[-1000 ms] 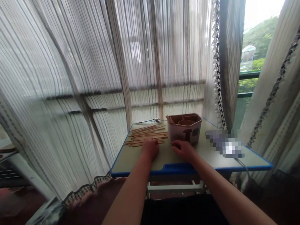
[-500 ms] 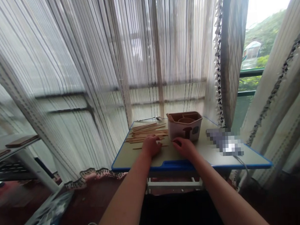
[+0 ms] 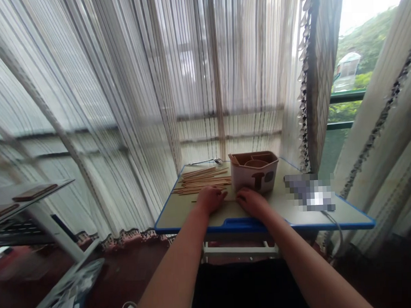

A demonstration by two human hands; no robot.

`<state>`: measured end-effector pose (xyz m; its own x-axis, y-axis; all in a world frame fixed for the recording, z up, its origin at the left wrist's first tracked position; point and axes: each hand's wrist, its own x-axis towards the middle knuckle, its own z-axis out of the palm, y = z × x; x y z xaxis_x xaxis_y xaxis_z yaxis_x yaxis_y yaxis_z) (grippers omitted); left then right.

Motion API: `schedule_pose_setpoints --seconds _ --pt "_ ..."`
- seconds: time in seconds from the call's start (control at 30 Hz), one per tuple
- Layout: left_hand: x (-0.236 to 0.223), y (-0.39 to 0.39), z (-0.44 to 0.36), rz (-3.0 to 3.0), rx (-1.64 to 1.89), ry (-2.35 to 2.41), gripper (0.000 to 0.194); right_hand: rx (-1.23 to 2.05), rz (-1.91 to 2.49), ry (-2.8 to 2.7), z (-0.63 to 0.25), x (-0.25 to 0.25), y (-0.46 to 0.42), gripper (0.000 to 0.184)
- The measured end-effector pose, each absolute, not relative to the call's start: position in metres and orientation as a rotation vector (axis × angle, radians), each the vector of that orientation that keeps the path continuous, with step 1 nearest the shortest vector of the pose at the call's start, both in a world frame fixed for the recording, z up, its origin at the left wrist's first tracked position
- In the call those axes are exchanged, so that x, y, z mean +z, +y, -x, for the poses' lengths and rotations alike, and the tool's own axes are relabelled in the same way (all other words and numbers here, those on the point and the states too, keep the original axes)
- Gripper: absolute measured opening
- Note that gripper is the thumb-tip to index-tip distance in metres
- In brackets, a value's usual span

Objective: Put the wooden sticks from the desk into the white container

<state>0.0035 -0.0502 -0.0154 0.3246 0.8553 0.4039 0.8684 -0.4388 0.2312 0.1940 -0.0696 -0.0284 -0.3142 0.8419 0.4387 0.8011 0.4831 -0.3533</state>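
A single wooden chopstick [image 3: 231,199] lies low over the table between my hands. My left hand [image 3: 210,199] is closed around its middle, and a short end pokes out to the left. At the other end, my right hand [image 3: 252,201] has its curled fingers on the tip. Beyond my left hand, several loose chopsticks [image 3: 202,183] lie in a spread pile, roughly side by side. Just behind my right hand stands a utensil holder [image 3: 268,181], pale outside with a mushroom picture and brown inside, with dividers.
The small table [image 3: 177,214] has a blue rim. A metal utensil [image 3: 209,162], perhaps a spoon, lies at its back edge. A blurred-out object [image 3: 311,194] with a cable rests on the right. Striped curtains [image 3: 137,84] hang behind; another table [image 3: 30,193] stands left.
The single chopstick has slid to the right, and its right end now meets my right hand's fingers. My left hand has shifted slightly right with it. The pile and holder stay put.
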Motion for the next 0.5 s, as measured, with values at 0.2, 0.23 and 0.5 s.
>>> schedule_pose_setpoints --seconds 0.2,0.23,0.5 --pt "-0.013 -0.053 -0.003 2.340 -0.798 -1.719 0.028 0.006 1.358 -1.762 -0.201 -0.028 -0.070 0.024" --pt "-0.013 -0.052 -0.003 2.282 -0.827 -1.740 0.025 -0.015 1.336 -1.691 -0.203 -0.027 -0.070 0.025" --pt "-0.018 -0.039 0.004 2.244 -0.849 -1.981 0.024 -0.088 1.392 -1.270 -0.214 -0.027 -0.071 0.030"
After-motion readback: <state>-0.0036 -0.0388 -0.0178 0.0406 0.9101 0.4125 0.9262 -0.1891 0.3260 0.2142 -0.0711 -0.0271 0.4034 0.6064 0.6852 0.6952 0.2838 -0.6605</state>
